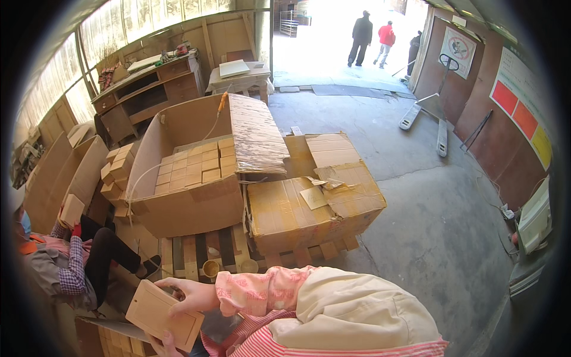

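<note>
A flat, light-brown wooden box (150, 310) with a grooved border on its face and a small hole near one end is tilted in front of me at the lower left. My right hand (196, 296), in a pink patterned sleeve, is closed on its upper right side, thumb over the face. At the lower edge my left hand (165, 345) grips the bottom of the box, mostly cut off by the picture rim. Below and left, an opened carton (107, 324) holds more wooden pieces.
A large open carton (184, 208) with rows of wooden boxes (193, 163) stands on a pallet (189, 256), beside a taped carton (291, 208). A small cup (210, 268) sits on the pallet. A seated co-worker (44, 268) holds another box at left. A pallet jack (441, 128) stands far right.
</note>
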Demonstrator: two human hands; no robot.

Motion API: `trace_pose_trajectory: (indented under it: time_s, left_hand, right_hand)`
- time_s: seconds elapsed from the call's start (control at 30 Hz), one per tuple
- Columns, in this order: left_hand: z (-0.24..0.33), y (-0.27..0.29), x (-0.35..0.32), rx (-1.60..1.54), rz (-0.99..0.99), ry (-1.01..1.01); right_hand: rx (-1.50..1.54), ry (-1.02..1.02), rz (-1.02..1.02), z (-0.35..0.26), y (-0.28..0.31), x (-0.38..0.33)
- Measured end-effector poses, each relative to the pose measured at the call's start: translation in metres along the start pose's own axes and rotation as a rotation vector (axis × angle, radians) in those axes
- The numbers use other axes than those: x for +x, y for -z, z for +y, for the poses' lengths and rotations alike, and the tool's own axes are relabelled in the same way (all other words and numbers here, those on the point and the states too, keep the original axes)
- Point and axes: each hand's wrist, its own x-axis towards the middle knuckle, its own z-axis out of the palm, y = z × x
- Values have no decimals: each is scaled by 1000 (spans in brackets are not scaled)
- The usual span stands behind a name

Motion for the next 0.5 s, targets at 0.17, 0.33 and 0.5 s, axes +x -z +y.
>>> trace_pose_trajectory:
  time_s: [0.17, 0.33, 0.5]
  left_hand:
    - [28, -1, -1, -41, -108, -173]
    - [53, 16, 1, 12, -146, -135]
    - [53, 19, -1, 216, -251, -59]
  right_hand:
    - [385, -143, -38, -4, 15, -4]
    - [220, -91, -202, -12, 22, -12]
    - [-120, -93, -232, -16, 22, -13]
